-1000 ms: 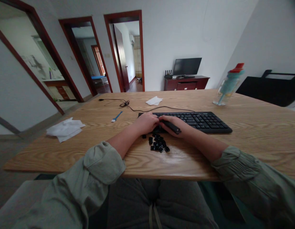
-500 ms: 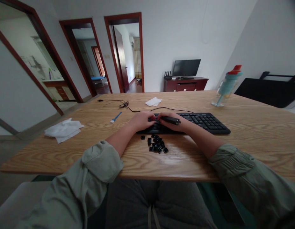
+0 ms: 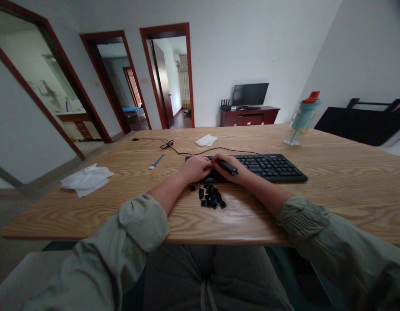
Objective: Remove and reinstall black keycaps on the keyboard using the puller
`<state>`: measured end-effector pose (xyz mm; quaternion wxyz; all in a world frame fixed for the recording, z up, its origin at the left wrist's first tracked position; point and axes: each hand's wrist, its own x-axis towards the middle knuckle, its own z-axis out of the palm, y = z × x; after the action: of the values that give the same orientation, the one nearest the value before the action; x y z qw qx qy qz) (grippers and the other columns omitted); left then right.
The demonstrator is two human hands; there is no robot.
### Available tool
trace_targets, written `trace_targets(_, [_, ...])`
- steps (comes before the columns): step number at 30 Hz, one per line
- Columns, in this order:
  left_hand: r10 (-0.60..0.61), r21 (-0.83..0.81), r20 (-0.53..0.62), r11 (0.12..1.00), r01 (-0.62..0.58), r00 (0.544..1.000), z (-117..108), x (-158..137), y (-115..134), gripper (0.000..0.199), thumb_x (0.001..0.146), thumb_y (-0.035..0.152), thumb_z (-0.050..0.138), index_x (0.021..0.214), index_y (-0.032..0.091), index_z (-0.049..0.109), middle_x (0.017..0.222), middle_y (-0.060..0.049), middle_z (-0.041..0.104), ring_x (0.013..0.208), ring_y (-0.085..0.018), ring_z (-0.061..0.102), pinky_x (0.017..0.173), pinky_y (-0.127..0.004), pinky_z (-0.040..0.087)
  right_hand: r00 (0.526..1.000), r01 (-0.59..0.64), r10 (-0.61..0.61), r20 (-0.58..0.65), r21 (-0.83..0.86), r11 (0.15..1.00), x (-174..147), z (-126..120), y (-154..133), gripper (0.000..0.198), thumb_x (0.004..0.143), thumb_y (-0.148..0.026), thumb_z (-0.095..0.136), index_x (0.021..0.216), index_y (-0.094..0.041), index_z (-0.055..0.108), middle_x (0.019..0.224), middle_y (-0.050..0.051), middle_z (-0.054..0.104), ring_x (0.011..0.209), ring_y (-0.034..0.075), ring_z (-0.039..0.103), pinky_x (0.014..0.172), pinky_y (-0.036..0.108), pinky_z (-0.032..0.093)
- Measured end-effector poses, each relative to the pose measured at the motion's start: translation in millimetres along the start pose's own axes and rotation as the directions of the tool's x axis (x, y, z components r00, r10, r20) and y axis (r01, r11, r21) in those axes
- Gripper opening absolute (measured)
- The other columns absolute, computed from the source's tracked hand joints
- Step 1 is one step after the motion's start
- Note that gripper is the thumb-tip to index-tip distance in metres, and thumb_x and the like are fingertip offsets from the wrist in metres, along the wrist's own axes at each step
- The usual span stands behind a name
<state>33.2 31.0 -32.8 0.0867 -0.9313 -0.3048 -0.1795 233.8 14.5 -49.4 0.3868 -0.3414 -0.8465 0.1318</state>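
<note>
A black keyboard (image 3: 268, 167) lies on the wooden table, its left part covered by both hands. My right hand (image 3: 230, 166) is closed around a slim black tool (image 3: 227, 166), whose back end points toward me; its working tip is hidden. My left hand (image 3: 198, 167) rests at the keyboard's left part with curled fingers, touching or almost touching the right fingertips. Whatever it pinches is hidden. Just in front of the keyboard lies a small pile of loose black keycaps (image 3: 213, 196), with one keycap (image 3: 192, 188) apart to the left.
A blue brush (image 3: 157, 162) lies left of the keyboard, white tissues (image 3: 87, 179) farther left. Another tissue (image 3: 206, 140) and the keyboard's coiled cable (image 3: 167, 144) are behind. A clear bottle with a red lid (image 3: 299, 123) stands at the back right.
The view has shifted slightly. Both hands stay at the keyboard's left part; the left fingers have drawn in closer to the right ones, and the black tool is tilted more steeply.
</note>
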Motion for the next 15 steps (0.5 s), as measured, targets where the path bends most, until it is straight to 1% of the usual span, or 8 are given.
trace_targets(4, [0.013,0.009,-0.004,1.0,-0.013,1.0,1.1,0.4,2.3,0.022,0.09,0.019,0.051,0.094,0.017,0.073,0.102,-0.007,0.073,0.094,-0.019,0.067,0.088,-0.031,0.051,0.999,-0.024,0.024,-0.031,-0.004,1.0,-1.1,1.0,-2.8,0.02,0.092,-0.034,0.048,0.096,-0.018,0.059,0.084,0.005,0.066,0.074,0.017,0.059,0.073,0.031,0.047])
trace_targets(7, [0.014,0.016,-0.013,1.0,-0.014,1.0,0.7,0.1,3.9,0.023,0.092,0.019,0.049,0.094,0.016,0.072,0.1,-0.008,0.073,0.093,-0.02,0.067,0.087,-0.032,0.051,0.999,-0.008,0.008,-0.045,-0.003,1.0,-2.4,0.9,-8.6,0.018,0.092,-0.032,0.048,0.095,-0.018,0.058,0.084,0.006,0.065,0.075,0.017,0.059,0.073,0.032,0.048])
trace_targets(11, [0.013,0.011,-0.01,1.0,-0.013,1.0,-0.7,-0.5,6.8,0.024,0.092,0.018,0.048,0.093,0.016,0.072,0.1,-0.008,0.073,0.093,-0.02,0.067,0.087,-0.032,0.051,0.999,0.007,-0.008,-0.034,-0.022,1.0,-3.9,1.5,-13.7,0.015,0.091,-0.029,0.048,0.093,-0.018,0.057,0.083,0.006,0.064,0.075,0.018,0.059,0.073,0.032,0.047])
trace_targets(15, [-0.022,-0.033,-0.04,0.999,0.021,0.999,-0.1,1.1,9.5,0.024,0.092,0.016,0.047,0.098,0.016,0.071,0.103,-0.008,0.073,0.097,-0.019,0.067,0.09,-0.031,0.051,0.997,0.009,-0.013,-0.08,-0.049,0.999,-4.4,2.7,-12.0,0.013,0.089,-0.027,0.048,0.093,-0.018,0.056,0.083,0.006,0.065,0.074,0.017,0.058,0.073,0.031,0.047])
